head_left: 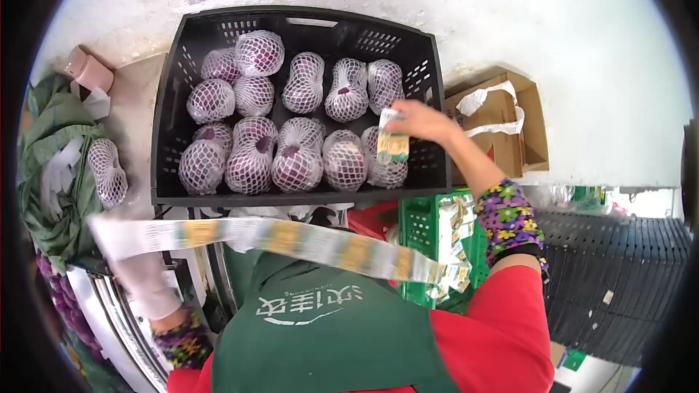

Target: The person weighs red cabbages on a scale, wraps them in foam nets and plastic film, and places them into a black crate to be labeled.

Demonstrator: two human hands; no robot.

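Observation:
My right hand pinches a white, yellow and green label over a net-wrapped pack of purple produce in the front right corner of a black crate. Whether the label touches the pack cannot be made out. Several more packs in white foam nets sit in rows in the crate; their purple round contents resemble onions. At the lower left, my left hand is smeared by motion, at the end of a long strip of labels. That strip stretches across my green apron to the right.
A green basket with label strips stands below the crate's right end. An open cardboard box is to the right, dark stacked crates below it. At left lie a green cloth, another netted pack and a pink jar.

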